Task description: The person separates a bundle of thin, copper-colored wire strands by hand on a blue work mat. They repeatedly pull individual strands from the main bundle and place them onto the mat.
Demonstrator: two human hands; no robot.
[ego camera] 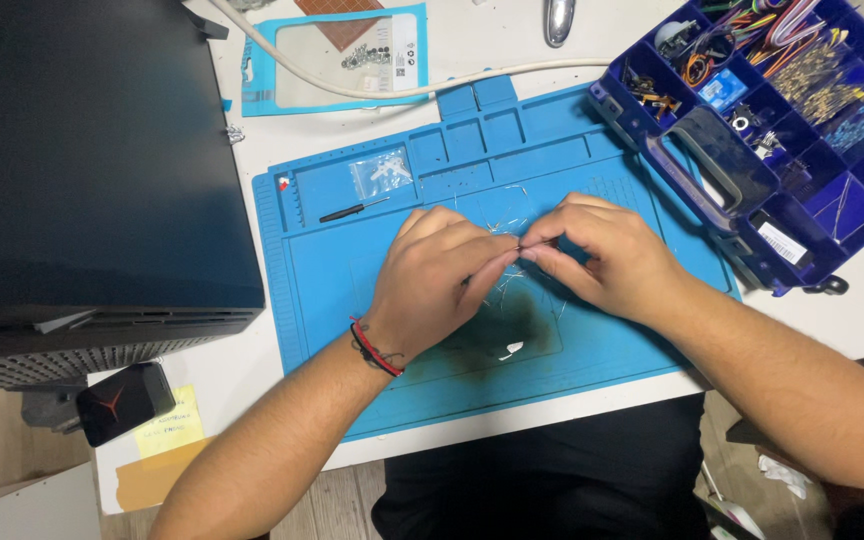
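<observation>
Nearest us, our left hand [432, 280] and right hand [602, 255] meet over the blue work mat [602, 350], fingertips [497, 262] pinched shut on a thin wire piece [522, 246] held between both hands, just above loose wire bits. Farther off lie a small screwdriver [352, 211], a clear bag [382, 172], and the blue parts organizer [782, 130].

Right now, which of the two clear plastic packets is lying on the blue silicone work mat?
The small clear plastic zip bag lies in the blue silicone work mat's upper-left tray; the larger blue-edged packet lies off it, on the white table.
</observation>
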